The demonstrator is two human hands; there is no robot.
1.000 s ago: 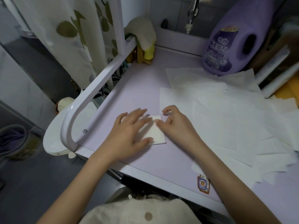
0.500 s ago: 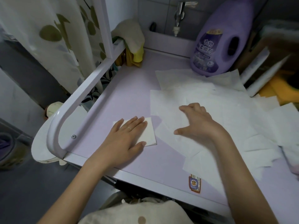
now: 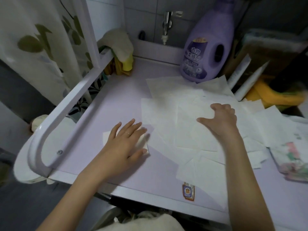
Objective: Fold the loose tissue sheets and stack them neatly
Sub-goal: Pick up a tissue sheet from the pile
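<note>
A small folded white tissue lies on the lilac tabletop near its left front corner. My left hand rests flat on top of it, fingers spread, and hides most of it. To the right, several loose white tissue sheets lie overlapping across the table. My right hand presses down on one of those sheets, fingers curled at its far edge and thumb stretched left; whether it grips the sheet I cannot tell.
A purple detergent bottle stands at the back behind the sheets. A white rail borders the table's left side, with cloths draped at its far end. A flowered tissue pack lies at the right edge. A tap sticks out of the back wall.
My right hand has left the folded tissue and moved right and away onto the loose sheets. My left hand stays flat on the folded tissue. The view shifted slightly.
</note>
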